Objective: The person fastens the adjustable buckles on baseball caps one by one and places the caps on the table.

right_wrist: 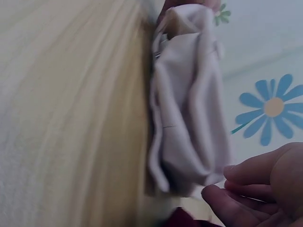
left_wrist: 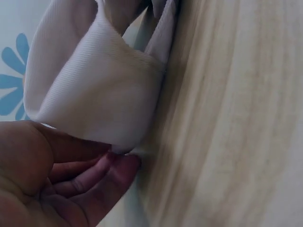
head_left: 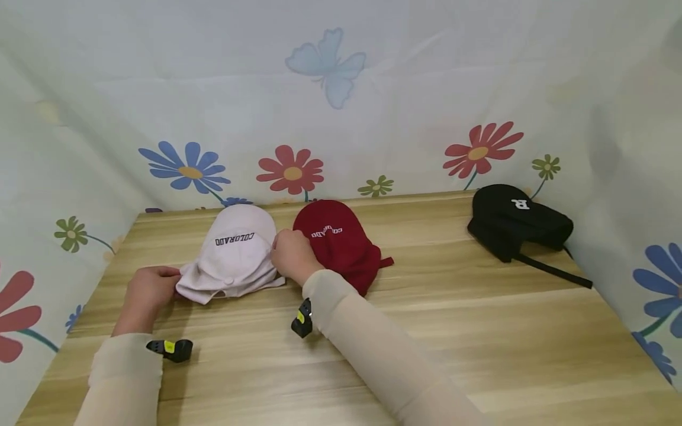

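A white cap [head_left: 234, 248] with dark COLORADO lettering lies on the table, its brim hidden in the head view. At its near left edge, my left hand [head_left: 151, 287] pinches the fabric. The left wrist view shows the thumb and fingertips [left_wrist: 125, 168] closing on the lower edge of the cap's back [left_wrist: 104, 90]. On the opposite side, my right hand [head_left: 294, 254] has thumb and fingers pinching the cap's side edge, as the right wrist view shows beside the folded fabric [right_wrist: 184, 109]. A dark red cap [head_left: 341, 242] lies just right of that hand, partly covered by it.
A black cap [head_left: 511, 219] with a white R and a long strap lies at the table's back right. The wooden table [head_left: 453, 349] meets a flower-printed cloth [head_left: 405, 118] behind and at both sides. Small black devices sit on both wrists.
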### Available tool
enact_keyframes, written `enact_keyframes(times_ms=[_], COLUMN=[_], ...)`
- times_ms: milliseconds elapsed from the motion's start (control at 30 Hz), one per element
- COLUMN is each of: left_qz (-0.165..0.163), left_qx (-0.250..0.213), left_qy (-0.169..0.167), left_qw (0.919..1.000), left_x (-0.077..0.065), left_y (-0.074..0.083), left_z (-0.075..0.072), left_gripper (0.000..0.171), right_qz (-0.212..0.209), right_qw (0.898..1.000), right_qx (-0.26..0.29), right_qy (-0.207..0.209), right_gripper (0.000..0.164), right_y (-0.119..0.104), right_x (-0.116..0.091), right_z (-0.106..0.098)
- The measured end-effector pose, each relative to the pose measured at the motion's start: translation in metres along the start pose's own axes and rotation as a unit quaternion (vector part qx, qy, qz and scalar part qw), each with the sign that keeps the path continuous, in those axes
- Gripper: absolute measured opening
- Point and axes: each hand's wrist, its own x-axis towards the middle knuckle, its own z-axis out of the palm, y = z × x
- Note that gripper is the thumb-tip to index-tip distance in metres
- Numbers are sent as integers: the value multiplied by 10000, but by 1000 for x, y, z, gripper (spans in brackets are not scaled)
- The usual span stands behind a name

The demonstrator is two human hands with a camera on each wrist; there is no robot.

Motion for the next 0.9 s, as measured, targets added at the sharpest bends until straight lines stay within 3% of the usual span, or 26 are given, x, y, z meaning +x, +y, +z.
enact_keyframes(times_ms=[67,167,367,667,900], left_qz=[19,51,286,772,1567], left_qx=[-29,-59,0,-218,-416], left_qy=[104,305,412,667,891], left_qw=[9999,9995,9987,9945,9827], left_x=[-3,-9,-18,-43,-68], left_y=[1,8,33,87,122], left_z=[-4,-12,-21,-11,1], left_gripper=[45,49,57,59,52], right_qz=[-68,-281,-603,-1235,-1136], right_qw=[10000,9995,9974,9845,9776], right_qx=[58,103,344,1203,1639], right_qy=[21,81,174,332,673], right_gripper=[14,24,30,30,30], right_y=[-3,-6,-1,43,79], right_x=[-3,-8,-25,-52,-78], right_z=[-6,-18,-45,-77,-99])
